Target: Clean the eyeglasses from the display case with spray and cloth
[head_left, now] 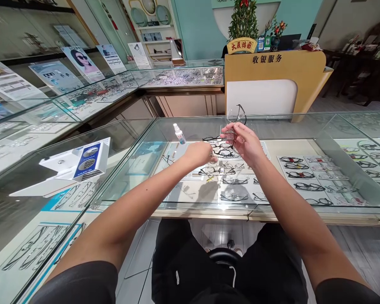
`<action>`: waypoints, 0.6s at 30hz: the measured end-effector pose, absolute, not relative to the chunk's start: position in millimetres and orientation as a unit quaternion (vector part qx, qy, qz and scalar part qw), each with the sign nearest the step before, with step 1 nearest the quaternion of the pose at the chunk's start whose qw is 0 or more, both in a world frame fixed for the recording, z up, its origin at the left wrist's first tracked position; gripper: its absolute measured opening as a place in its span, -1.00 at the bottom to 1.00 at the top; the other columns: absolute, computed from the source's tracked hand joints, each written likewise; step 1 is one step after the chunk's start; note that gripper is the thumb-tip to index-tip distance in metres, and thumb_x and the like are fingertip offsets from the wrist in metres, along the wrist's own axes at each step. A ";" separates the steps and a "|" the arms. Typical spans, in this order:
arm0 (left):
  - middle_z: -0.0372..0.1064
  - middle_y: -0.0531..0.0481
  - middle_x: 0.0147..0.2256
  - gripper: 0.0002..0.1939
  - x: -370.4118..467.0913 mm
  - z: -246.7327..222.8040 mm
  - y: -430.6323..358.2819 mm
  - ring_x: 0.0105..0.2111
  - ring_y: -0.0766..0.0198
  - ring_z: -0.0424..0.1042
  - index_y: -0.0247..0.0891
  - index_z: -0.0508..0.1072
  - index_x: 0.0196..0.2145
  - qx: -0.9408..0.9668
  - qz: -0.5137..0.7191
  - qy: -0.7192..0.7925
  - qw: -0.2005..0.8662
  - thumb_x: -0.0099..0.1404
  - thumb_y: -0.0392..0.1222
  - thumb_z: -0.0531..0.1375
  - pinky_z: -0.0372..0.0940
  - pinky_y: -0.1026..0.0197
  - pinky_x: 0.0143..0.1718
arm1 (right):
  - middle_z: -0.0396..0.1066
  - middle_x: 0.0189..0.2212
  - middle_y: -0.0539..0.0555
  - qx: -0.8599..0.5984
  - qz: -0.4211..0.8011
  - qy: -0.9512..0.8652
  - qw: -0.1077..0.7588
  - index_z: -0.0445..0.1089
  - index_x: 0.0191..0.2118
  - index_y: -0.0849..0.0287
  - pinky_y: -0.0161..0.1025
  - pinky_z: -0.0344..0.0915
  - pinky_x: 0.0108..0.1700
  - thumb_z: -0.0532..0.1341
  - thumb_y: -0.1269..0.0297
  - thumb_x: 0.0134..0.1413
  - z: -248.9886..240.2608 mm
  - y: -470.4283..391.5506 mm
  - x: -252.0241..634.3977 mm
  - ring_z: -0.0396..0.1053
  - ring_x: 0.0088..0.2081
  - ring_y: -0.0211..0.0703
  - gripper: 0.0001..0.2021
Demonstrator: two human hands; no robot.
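Note:
My right hand [245, 142] is raised over the glass display counter, its fingers closed on a pair of dark-framed glasses [241, 114] that stands up above them. To its left, my left hand [200, 153] is low over the glass, fingers curled in; what it holds, if anything, is too small to make out. Dark-rimmed glasses [224, 152] lie just right of its fingers. Nearer me is a thin-framed pair [217, 170]. A small white spray bottle [179, 134] stands on the glass beyond my left hand.
The glass counter [291, 126] spans the front, with rows of glasses [308, 186] inside. A white and blue cardboard display [90, 161] stands at the left. Side cases with posters [82, 63] run along the left. A wooden cashier desk [272, 67] stands behind.

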State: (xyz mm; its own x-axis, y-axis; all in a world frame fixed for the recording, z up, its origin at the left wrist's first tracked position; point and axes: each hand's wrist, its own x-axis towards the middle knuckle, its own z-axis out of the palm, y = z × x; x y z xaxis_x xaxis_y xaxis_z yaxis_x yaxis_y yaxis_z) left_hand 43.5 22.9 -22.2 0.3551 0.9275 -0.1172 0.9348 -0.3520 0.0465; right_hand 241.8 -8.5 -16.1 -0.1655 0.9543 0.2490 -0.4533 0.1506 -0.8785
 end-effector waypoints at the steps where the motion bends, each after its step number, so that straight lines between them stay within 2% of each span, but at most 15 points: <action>1: 0.64 -0.35 -0.13 -0.59 45.7 -22.1 22.7 -0.04 -0.30 0.62 -0.21 0.69 -0.25 0.820 -0.040 0.569 0.050 0.27 0.22 0.42 0.36 -0.03 -0.08 | 0.63 -0.15 0.01 -0.261 0.597 -0.476 0.591 0.54 -0.22 0.03 -0.27 0.52 -0.16 0.48 -0.09 0.16 -15.6 -8.9 241.8 0.61 -0.10 -0.14 -0.68; 6: 0.65 -0.38 -0.10 -0.57 52.5 -25.3 20.4 0.00 -0.32 0.62 -0.22 0.69 -0.18 0.803 -0.055 0.592 0.045 0.26 0.22 0.42 0.38 -0.04 -0.06 | 0.64 -0.15 0.02 -0.270 0.593 -0.474 0.592 0.53 -0.23 0.02 -0.25 0.53 -0.16 0.47 -0.10 0.16 -13.3 -10.2 241.8 0.61 -0.09 -0.11 -0.68; 12: 0.65 -0.41 -0.04 -0.45 52.1 -29.1 19.7 0.04 -0.31 0.62 -0.22 0.68 -0.10 0.772 -0.072 0.629 0.055 0.26 0.33 0.40 0.41 -0.02 -0.06 | 0.64 -0.17 0.01 -0.260 0.597 -0.474 0.593 0.54 -0.25 0.03 -0.26 0.52 -0.18 0.48 -0.08 0.17 -12.7 -10.4 242.0 0.61 -0.12 -0.13 -0.70; 18: 0.66 -0.38 -0.02 -0.29 48.3 -26.3 25.3 0.05 -0.27 0.62 -0.20 0.68 -0.06 0.739 -0.104 0.662 0.075 0.13 0.47 0.42 0.42 0.01 0.02 | 0.63 -0.16 0.03 -0.258 0.603 -0.469 0.592 0.53 -0.25 0.07 -0.28 0.49 -0.19 0.49 -0.05 0.16 -11.3 -11.6 242.0 0.61 -0.12 -0.14 -0.69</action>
State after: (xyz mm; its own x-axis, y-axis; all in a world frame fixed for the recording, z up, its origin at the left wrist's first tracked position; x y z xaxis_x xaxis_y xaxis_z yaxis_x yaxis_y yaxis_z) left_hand 48.3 25.3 -26.3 0.1024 0.9621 -0.2528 0.9932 -0.1129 -0.0272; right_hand 242.0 -11.6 -11.3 -0.1657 0.9556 0.2436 -0.4716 0.1402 -0.8706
